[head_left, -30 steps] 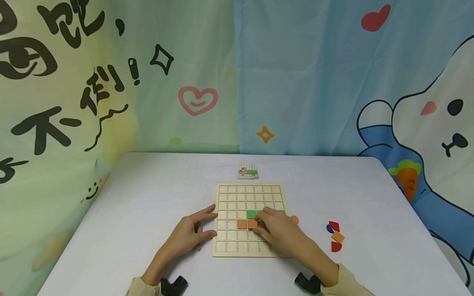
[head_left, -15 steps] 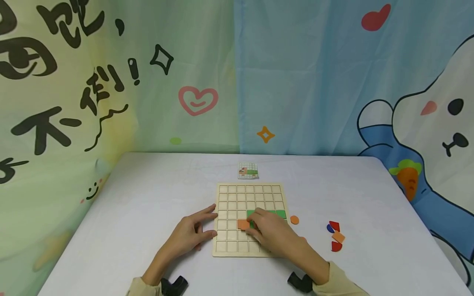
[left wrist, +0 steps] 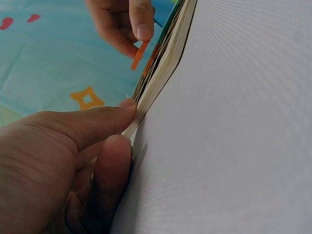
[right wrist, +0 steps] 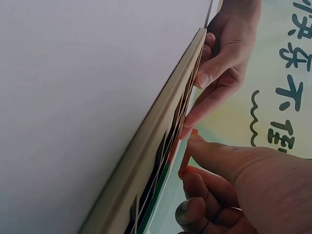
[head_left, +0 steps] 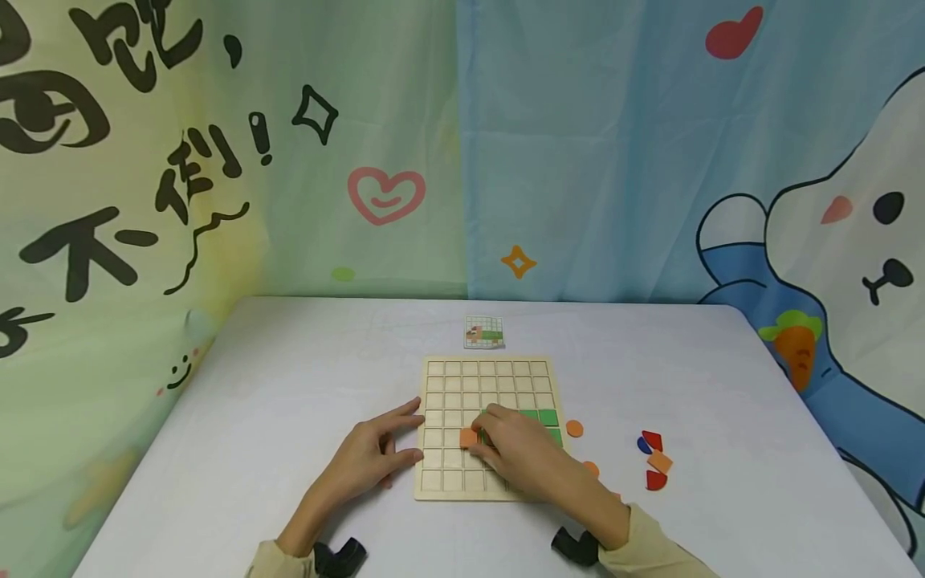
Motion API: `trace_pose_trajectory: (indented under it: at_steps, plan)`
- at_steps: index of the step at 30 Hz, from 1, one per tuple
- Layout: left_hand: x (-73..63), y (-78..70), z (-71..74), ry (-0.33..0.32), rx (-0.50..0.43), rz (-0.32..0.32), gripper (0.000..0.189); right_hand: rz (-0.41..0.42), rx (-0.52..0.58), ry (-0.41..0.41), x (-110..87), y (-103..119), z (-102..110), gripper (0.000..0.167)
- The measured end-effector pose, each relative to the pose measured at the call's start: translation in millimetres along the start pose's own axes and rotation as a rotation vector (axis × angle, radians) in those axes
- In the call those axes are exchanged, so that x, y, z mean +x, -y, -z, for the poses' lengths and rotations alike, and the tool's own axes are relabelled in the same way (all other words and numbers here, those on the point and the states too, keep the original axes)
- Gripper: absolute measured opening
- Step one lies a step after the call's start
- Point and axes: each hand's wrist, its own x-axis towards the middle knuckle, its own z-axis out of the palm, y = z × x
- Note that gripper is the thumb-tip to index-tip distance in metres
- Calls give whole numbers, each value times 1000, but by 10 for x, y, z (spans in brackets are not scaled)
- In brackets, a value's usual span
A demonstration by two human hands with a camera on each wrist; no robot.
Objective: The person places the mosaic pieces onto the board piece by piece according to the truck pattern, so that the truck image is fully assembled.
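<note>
A pale wooden grid board lies on the white table, with green square tiles set in its right-hand cells. My right hand reaches across the board and pinches an orange square tile between thumb and fingers. Seen from the left wrist, that tile stands tilted just over the board's face, and a further orange patch shows on the board beneath it. My left hand rests at the board's left edge, its fingertips and thumb touching the rim. The right hand hides part of the green tiles.
Behind the board lies a small picture card with a coloured grid. Orange discs sit right of the board. Farther right are red pieces, a blue piece and a loose orange square. A printed curtain hangs behind the table.
My right hand has moved left over the board with the orange tile, bringing it over the leftmost orange square. More green tiles and orange discs show behind it. The left hand stays in place.
</note>
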Motion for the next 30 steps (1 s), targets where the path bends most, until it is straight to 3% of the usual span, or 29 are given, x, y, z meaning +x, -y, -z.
trace_pose_trajectory:
  at_steps: [30]
  plan:
    - [0, -1, 9, -5, -10, -6, 58, 34, -12, 7, 192, 83, -78, 26]
